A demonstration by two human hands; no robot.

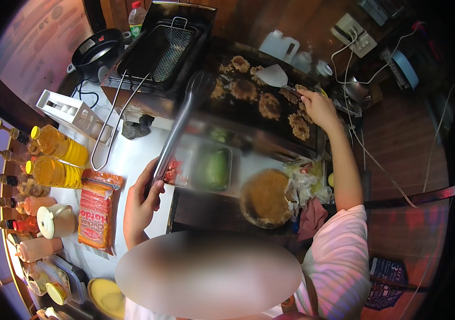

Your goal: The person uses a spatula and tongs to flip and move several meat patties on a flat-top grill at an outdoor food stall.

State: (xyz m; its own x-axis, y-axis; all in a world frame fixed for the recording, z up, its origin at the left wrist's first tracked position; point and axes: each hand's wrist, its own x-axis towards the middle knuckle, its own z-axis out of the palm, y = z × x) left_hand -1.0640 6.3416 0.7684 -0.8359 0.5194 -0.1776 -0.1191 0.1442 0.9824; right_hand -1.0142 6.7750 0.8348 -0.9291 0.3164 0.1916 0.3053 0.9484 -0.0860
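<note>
Several browned meat patties lie spread over a dark flat griddle. My right hand grips the handle of a metal spatula, whose blade rests at or just above the patties near the griddle's back. My left hand holds a pair of metal tongs; their tips point up and away, over the griddle's left edge. Left of the tongs is a wire basket in a fryer, its long handle reaching over the counter. In front of the griddle are a tray of chopped red pieces and one with something green.
A round wooden board and plastic bags lie before the griddle. On the left counter are yellow oil bottles, a hotdog pack, an egg holder and pump bottles. White cables hang at the right.
</note>
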